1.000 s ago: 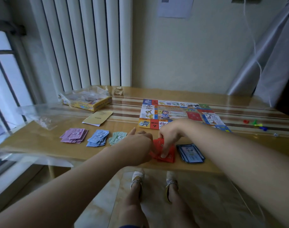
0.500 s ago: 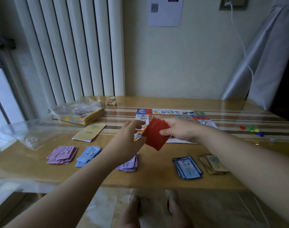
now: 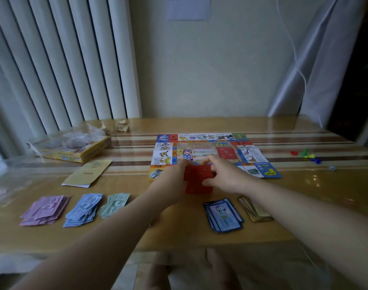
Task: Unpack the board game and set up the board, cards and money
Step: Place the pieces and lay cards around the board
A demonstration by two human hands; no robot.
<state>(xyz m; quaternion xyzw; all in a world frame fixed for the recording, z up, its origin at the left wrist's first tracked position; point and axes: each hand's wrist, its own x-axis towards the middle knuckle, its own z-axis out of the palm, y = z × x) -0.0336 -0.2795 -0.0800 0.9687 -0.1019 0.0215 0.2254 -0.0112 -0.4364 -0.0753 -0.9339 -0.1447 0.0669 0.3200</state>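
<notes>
Red card stack: held between both hands just above the near edge of the board, long axis running roughly 12 to 6 o'clock.
Left hand: pressed against the stack's 9 o'clock edge, fingers curled round it; forearm brought in from 7 o'clock.
Right hand: closed on the 3 o'clock edge, thumb low and fingertips over the top; forearm brought in from 4 o'clock.
Red slot on the board: lay at about 1 o'clock from the stack, nearer the right hand; judged the likely place for the cards.
Blue cards: lay at 5 o'clock, flat on the table.
Money piles: lay at 8 o'clock, well apart.
</notes>
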